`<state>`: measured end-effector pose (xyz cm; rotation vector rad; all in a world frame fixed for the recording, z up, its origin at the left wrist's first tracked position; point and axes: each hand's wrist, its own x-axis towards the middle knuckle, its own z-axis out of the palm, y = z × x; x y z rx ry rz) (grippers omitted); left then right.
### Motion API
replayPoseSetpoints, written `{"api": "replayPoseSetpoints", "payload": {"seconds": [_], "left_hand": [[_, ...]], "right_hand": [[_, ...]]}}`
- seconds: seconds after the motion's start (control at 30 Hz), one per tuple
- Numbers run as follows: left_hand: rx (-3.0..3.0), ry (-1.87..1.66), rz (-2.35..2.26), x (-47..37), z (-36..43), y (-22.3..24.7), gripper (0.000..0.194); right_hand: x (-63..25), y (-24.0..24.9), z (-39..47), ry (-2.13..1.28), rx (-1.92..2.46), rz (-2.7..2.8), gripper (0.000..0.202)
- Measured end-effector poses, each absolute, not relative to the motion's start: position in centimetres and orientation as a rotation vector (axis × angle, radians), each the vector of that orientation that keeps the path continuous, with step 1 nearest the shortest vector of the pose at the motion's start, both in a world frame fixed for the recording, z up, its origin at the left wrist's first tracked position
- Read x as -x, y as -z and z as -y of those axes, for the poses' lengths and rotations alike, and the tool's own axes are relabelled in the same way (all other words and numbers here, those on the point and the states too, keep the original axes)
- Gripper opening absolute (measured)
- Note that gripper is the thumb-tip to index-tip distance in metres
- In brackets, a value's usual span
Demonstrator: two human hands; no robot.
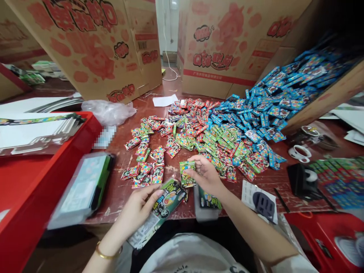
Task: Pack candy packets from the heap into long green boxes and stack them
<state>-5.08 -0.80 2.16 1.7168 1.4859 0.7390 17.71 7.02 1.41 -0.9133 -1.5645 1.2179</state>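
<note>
My left hand (145, 204) grips a dark green printed bag (170, 197) by its left edge; the bag slants from upper right to lower left over the table's front edge. Between the thumb and fingers of my right hand (203, 174) is a small green candy packet (187, 174), held upright just above the bag's upper end. Whether the bag's mouth is open I cannot tell. Right of the bag, partly under my right forearm, sits a clear plastic box (202, 215) with a dark printed piece (210, 200) in it. Loose red packets (158, 167) lie beyond my hands.
Blue packets (256, 110) spill from a tipped carton on the right into a pile with green packets (222, 138). Two printed cartons (99, 49) stand at the back. A red crate (65, 167) is at left, a tape roll (300, 152) and black dispenser (301, 182) at right.
</note>
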Motion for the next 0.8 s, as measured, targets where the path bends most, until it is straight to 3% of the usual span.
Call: {"api": "replayPoseSetpoints", "payload": {"seconds": [0.43, 0.63, 0.8], "left_hand": [[-1.567, -0.689, -1.395, 4.7, 0.3, -1.5, 0.041], [-1.534, -0.769, -1.365, 3.8, 0.5, -1.6, 0.036], [-1.56, -0.777, -1.395, 3.2, 0.9, -1.2, 0.034]], "right_hand": [[-17.3, -0.9, -5.3, -1.044, 0.945, 1.328, 0.021], [-17.8, -1.5, -5.2, -1.341, 0.926, 1.623, 0.012], [-18.6, -2.2, -5.6, -1.178, 0.994, 1.876, 0.004]]}}
